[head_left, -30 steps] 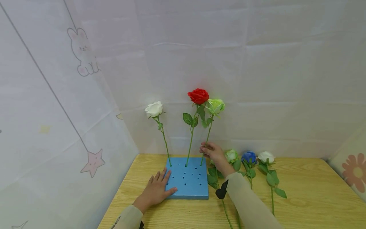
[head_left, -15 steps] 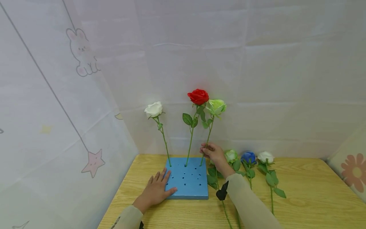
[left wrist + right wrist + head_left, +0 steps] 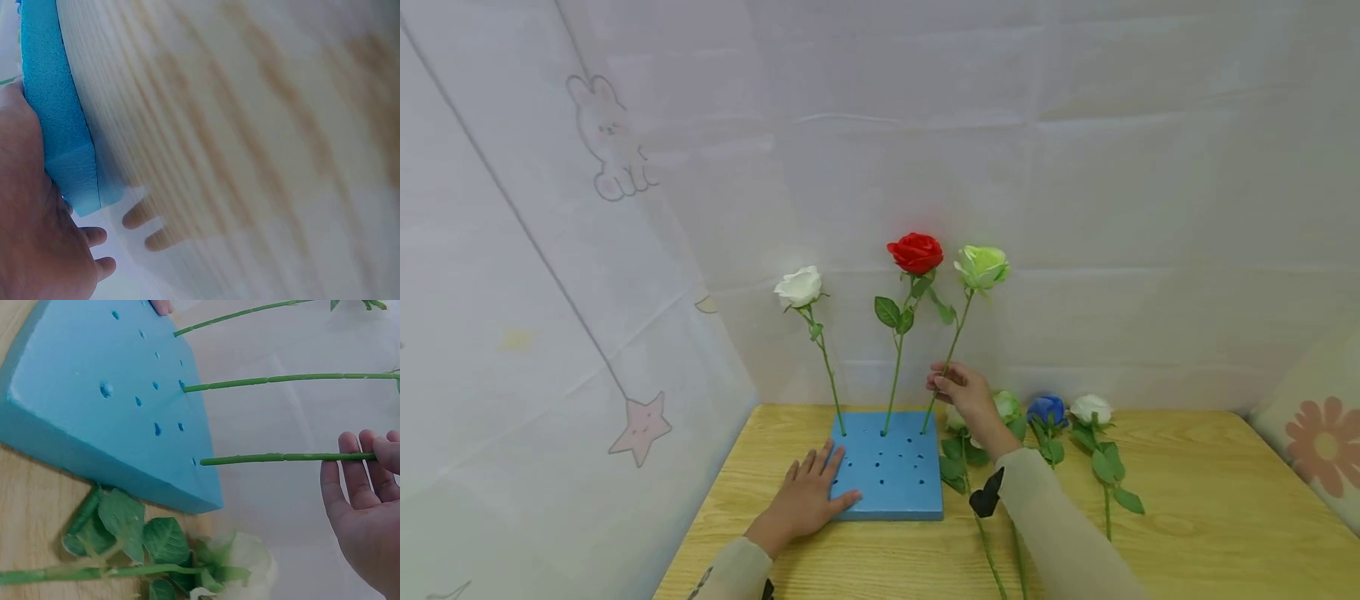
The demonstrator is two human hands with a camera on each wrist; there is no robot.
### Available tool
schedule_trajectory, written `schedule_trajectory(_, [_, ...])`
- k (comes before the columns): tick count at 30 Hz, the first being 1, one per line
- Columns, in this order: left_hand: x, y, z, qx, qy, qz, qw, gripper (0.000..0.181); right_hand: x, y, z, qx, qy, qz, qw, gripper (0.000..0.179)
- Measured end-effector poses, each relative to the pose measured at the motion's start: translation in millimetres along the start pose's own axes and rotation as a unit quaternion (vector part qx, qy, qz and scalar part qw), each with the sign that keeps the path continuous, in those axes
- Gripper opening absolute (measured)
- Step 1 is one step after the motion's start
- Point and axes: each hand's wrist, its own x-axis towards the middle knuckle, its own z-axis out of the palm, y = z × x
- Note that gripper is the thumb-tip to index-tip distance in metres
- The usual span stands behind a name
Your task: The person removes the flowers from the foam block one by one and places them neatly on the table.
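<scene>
A blue foam block (image 3: 887, 496) with several holes lies on the table, a white rose (image 3: 799, 287) and a red rose (image 3: 916, 252) standing in its far edge. My right hand (image 3: 966, 396) pinches the stem of a light green rose (image 3: 982, 267) between thumb and fingers. In the right wrist view, the lower end of that green stem (image 3: 281, 457) appears just outside a hole near the block's far right corner. My left hand (image 3: 805, 497) rests with spread, straight fingers on the block's left edge; the left wrist view shows it beside the block's side (image 3: 56, 100).
Right of the block, several roses lie on the wooden table (image 3: 1210, 492): a blue rose (image 3: 1047, 410), a white rose (image 3: 1091, 408) and pale ones (image 3: 1006, 405) partly behind the right arm. A pale cloth wall (image 3: 1135, 208) rises directly behind the table.
The light green rose has swung right and slightly up, away from the red rose, and my right hand has risen a little with its stem. My left hand stays on the block.
</scene>
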Motion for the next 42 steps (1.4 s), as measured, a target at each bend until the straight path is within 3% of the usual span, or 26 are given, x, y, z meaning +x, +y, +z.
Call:
schedule_trajectory(7, [2.0, -2.3, 0.5, -0.009, 0.009, 0.006, 0.9999, 0.094, -4.1, -14.5, -10.1, -0.026, -0.008, -0.003, 0.9996, 0.024])
schedule_trajectory(16, [1.0, -1.4, 1.4, -0.011, -0.004, -0.002, 0.9999, 0.094, -15.3, -19.7, -24.6, -0.035, -0.020, -0.012, 0.9991, 0.028])
schedule_trajectory(35, [6.0, -3.4, 5.8, -0.005, -0.002, -0.006, 1.0000, 0.097, -51.5, -37.4, -57.2, -0.097, -0.046, 0.000, 0.9942, 0.032])
schedule_trajectory(42, [3.4, -2.1, 2.8, -0.012, 0.002, 0.005, 0.9999, 0.094, -65.1, -35.9, -70.4, -0.137, -0.048, -0.009, 0.9894, 0.034])
